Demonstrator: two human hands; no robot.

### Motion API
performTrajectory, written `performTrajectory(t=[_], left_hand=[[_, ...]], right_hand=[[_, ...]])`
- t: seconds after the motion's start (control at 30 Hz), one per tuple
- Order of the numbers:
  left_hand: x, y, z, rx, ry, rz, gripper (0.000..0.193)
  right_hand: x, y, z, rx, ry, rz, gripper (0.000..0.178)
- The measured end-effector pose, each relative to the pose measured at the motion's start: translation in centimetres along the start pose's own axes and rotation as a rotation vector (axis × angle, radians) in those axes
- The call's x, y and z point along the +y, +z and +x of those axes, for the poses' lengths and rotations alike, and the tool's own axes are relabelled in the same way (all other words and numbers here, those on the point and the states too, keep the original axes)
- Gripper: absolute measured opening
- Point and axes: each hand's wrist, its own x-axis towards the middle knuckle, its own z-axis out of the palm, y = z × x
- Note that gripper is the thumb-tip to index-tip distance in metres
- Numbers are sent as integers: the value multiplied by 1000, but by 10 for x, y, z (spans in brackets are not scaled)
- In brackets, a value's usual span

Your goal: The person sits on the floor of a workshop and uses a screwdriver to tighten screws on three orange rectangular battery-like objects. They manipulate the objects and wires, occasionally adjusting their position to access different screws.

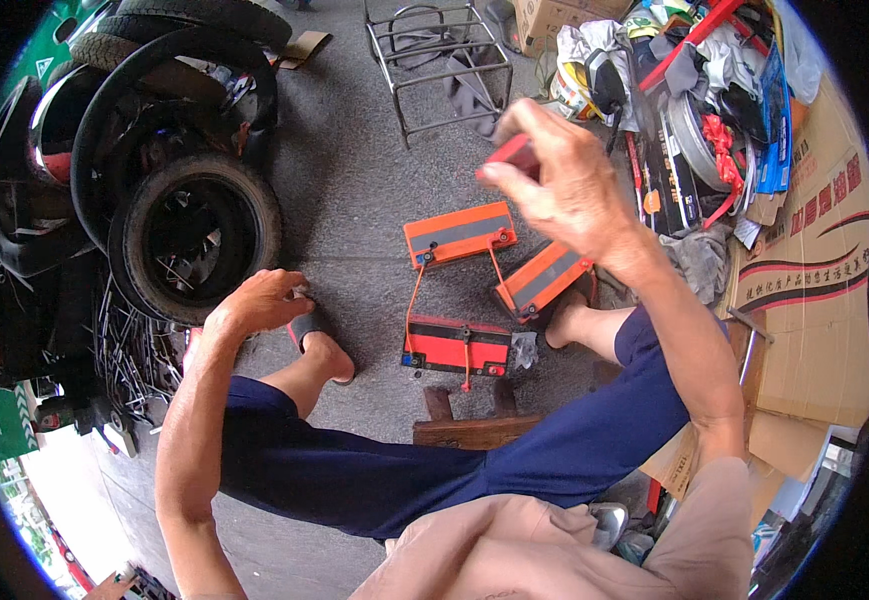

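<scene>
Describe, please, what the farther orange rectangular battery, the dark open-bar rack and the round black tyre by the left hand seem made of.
Orange battery: probably plastic, satin finish; smooth casing, crisp edges.
Rack: likely metal, dark finish; thin bars joined at corners.
Tyre: apparently rubber, matte; thick dark ring.

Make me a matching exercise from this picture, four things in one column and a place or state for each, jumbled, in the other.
Column one:
1. left hand
2. right hand
3. metal rack
4. three batteries

Column two:
A. joined by thin orange wires
B. on the floor, near the picture's top edge
C. beside the tyre in the picture
D. raised, gripping a red object

Pairs: 1-C, 2-D, 3-B, 4-A
</scene>
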Motion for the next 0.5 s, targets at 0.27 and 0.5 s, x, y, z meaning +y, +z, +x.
performTrajectory(t=[0.27, 0.5], left_hand=[[12, 0, 13, -33, -21, 23, 44], [22, -7, 23, -55, 40, 63, 43]], right_hand=[[55, 2, -38, -114, 94, -131, 24], [70, 12, -54, -141, 115, -169, 25]])
